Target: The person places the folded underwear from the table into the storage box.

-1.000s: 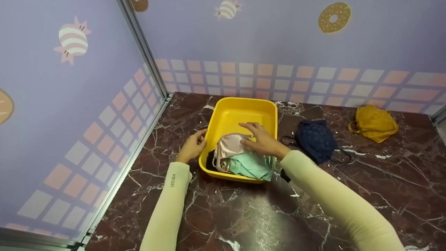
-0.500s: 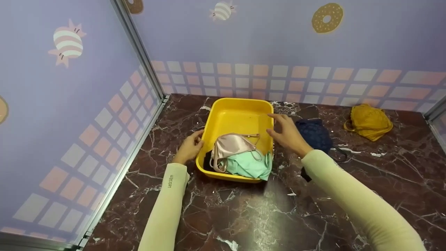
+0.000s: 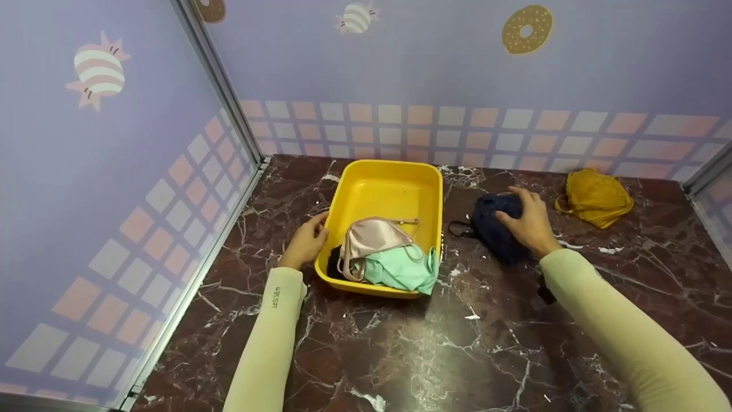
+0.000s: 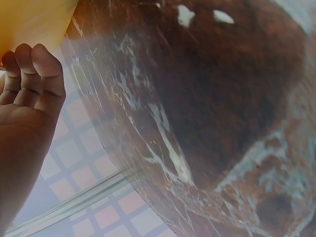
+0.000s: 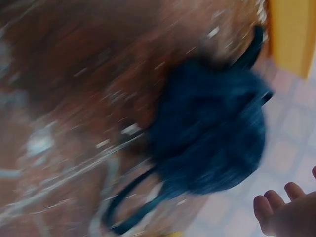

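Note:
My left hand (image 3: 306, 243) rests at the left side of the yellow plastic bin (image 3: 441, 200). In the left wrist view its loosely bent fingertips (image 4: 45, 59) are right at the bin's outer wall. My right hand (image 3: 533, 223) is over the navy lace bra (image 3: 494, 232), thumb and fingers spread apart. The right wrist view is blurred and shows the bra, its straps loose, lying on the table with the fingers off to one side. Inside the bin's near half lie a pink satin bra (image 3: 372, 237), a mint-green cloth garment (image 3: 403, 269) and something black (image 3: 334, 263), mostly covered.
A mustard-yellow bra (image 3: 597, 197) sits at the back right, close to the wall. The table (image 3: 446, 355) is dark red marbled stone. Printed panels (image 3: 457, 74) border it at the back and left, and a metal strip (image 3: 191, 286) runs along the left edge.
My right hand has moved right, from above the pink bra in the bin to the navy bra on the table. The left hand has stayed beside the bin. The head view has shifted slightly.

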Motion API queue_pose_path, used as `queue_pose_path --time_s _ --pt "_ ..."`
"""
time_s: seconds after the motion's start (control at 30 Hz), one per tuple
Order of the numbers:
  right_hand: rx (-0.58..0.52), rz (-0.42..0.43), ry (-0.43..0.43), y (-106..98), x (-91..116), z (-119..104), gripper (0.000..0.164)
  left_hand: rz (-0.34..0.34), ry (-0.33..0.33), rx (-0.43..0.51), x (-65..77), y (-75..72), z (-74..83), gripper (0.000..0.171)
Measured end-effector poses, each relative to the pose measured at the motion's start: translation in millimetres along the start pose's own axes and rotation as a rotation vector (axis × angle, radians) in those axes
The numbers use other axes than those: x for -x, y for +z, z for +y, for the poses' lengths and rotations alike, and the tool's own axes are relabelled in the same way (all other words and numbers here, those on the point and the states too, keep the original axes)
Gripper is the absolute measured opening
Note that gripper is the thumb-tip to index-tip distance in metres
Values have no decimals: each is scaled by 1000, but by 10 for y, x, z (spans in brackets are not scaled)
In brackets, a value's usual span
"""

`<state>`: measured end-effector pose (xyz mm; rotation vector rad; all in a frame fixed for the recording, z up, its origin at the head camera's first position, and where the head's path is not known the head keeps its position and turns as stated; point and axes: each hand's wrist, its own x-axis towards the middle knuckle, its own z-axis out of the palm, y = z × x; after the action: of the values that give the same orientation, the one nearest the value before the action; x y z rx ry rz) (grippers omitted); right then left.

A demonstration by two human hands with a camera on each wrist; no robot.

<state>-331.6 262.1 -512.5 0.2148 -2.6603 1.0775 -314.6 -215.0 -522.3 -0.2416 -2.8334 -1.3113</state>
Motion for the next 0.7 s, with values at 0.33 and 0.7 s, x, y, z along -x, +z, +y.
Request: queue_pose_path --time_s 0.33,0.7 --pt "28 -183 187 16 132 380 87 11 13 -1 -8 17 5 43" --pt "45 -133 182 149 135 368 78 7 2 -7 -6 11 -8 43"
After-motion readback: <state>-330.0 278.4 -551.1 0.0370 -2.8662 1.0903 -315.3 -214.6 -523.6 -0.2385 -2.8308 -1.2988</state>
